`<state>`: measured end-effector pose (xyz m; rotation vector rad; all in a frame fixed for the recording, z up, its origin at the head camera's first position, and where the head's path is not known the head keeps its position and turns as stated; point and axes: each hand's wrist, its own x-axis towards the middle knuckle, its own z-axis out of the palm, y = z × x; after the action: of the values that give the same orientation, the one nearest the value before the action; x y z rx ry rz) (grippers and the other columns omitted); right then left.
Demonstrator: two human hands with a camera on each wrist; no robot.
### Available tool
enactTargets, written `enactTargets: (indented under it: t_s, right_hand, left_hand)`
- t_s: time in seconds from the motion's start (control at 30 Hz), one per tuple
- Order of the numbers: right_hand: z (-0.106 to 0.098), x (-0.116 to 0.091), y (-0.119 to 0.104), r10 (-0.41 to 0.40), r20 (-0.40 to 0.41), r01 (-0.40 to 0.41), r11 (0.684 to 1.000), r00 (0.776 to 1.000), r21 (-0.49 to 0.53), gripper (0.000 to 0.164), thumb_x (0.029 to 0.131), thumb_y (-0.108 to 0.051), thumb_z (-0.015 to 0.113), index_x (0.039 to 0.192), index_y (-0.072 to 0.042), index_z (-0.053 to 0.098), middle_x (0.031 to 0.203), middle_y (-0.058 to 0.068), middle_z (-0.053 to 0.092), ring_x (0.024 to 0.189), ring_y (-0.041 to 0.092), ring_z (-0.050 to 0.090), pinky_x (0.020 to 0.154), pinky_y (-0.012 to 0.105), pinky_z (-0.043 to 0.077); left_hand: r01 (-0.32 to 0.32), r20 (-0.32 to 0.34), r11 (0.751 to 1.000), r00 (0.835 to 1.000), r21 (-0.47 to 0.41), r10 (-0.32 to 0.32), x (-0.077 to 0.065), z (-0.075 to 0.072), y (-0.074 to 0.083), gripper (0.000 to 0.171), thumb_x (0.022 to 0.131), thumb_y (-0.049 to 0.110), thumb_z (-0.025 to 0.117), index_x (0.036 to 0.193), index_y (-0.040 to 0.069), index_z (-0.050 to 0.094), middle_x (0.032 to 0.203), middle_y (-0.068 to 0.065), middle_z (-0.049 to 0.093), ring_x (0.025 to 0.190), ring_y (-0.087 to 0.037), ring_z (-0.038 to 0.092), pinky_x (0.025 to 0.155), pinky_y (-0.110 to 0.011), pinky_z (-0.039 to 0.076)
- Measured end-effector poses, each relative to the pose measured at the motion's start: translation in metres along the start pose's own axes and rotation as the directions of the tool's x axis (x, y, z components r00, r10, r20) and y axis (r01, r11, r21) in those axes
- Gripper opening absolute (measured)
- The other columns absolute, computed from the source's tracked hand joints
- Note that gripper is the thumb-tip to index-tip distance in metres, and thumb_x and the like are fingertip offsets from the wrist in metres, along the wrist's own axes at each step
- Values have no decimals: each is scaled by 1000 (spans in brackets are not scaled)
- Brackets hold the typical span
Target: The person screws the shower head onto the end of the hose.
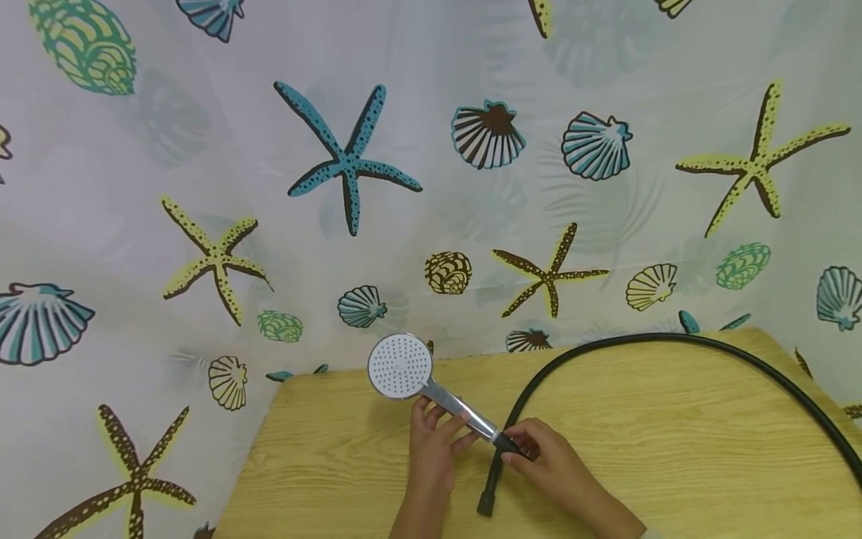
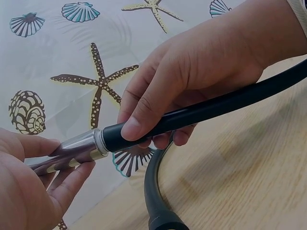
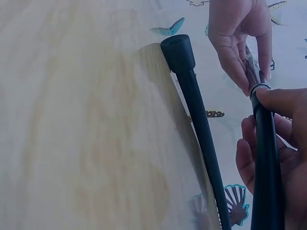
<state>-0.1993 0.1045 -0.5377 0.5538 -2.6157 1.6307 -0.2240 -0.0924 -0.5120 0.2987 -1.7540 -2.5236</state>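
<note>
Wood-grain tabletop (image 1: 673,419), black hose (image 1: 660,337) curving across it

curtain (image 1: 438,198) behind table (image 1: 323,457) | showerhead (image 1: 400,366) above table, left of hose (image 1: 673,337) | left hand (image 1: 434,449) at handle (image 1: 481,425) | right hand (image 1: 548,466) to its right, where tubing (image 2: 216,106) meets handle | hose arc behind right hand | loose end (image 1: 486,503) before handle

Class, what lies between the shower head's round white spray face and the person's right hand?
In the head view, the silver handle, held by the left hand, then a black hose end.
</note>
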Motion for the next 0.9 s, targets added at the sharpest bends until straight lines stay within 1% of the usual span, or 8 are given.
enactTargets:
  t_s: [0.33, 0.63, 0.9]
  right_hand:
    - [0, 0, -1, -6, 8, 6, 1000, 1000, 1, 26, 93, -24, 72, 116, -14, 65, 105, -2, 66, 91, 6, 61, 79, 20, 57]
    - [0, 0, -2, -5, 25, 5, 1000, 1000, 12, 27, 94, -29, 71, 117, -15, 66, 106, -2, 67, 93, 7, 61, 80, 20, 56]
    - [-1, -1, -2, -15, 28, 14, 1000, 1000, 25, 26, 95, -29, 70, 117, -15, 67, 106, -3, 69, 92, 7, 61, 80, 20, 56]
  left_hand:
    - [-4, 9, 1000, 1000, -4, 4, 1, -1, -1, 69, 87, -3, 70, 147, 12, 37, 124, -11, 59, 100, -21, 68, 84, -46, 65]
    - [-1, 8, 1000, 1000, 5, 1, 1, -2, -1, 71, 87, -2, 70, 149, 12, 37, 128, -14, 59, 101, -21, 68, 84, -45, 65]
    - [3, 10, 1000, 1000, 6, -3, 1, -2, 0, 71, 87, -2, 70, 149, 12, 38, 129, -15, 58, 100, -20, 68, 84, -45, 65]
